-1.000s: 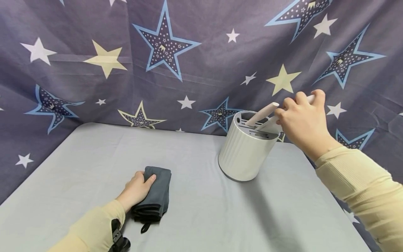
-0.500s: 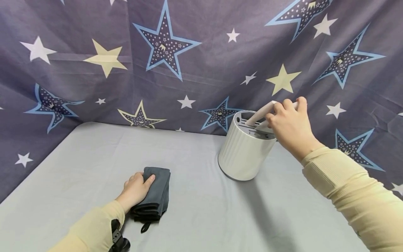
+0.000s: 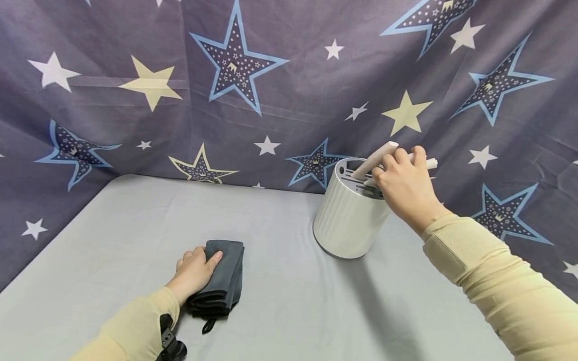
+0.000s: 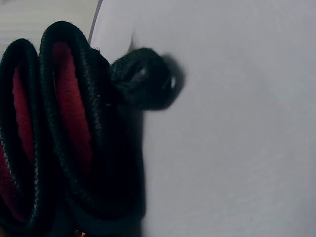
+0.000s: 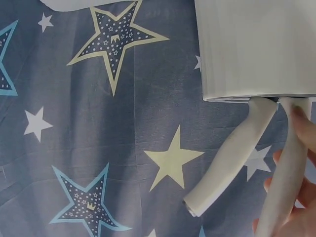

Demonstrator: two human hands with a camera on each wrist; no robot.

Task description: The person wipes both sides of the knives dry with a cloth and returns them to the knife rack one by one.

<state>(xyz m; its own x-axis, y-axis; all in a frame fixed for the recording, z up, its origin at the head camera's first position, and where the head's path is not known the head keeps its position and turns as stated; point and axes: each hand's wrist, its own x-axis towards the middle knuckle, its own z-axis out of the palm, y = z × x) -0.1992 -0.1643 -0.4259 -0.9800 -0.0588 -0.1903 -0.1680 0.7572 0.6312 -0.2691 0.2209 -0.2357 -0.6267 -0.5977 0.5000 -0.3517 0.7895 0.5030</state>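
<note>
My right hand [image 3: 404, 188] grips the pale handle of a knife [image 3: 432, 163] at the top of a white ribbed knife block [image 3: 349, 225]. The fingers hide part of the handle, and the block hides the blade. Beside it a second pale-handled knife [image 3: 376, 159] leans out of the slotted top. The right wrist view shows both handles, with the gripped one [image 5: 286, 182] and the free one [image 5: 229, 158] apart at their ends. My left hand [image 3: 195, 273] holds a folded dark grey cloth [image 3: 228, 268] on the table, thumb on top. Its black edging and loop [image 4: 143, 79] appear in the left wrist view.
The table [image 3: 280, 311] has a pale cloth cover. A dark star-patterned curtain [image 3: 289, 65] hangs right behind it and along its sides. The knife block stands near the back right, close to the curtain.
My right hand has moved left and down with the knife, which now sits lower at the block's top. The left hand and the cloth have hardly moved.
</note>
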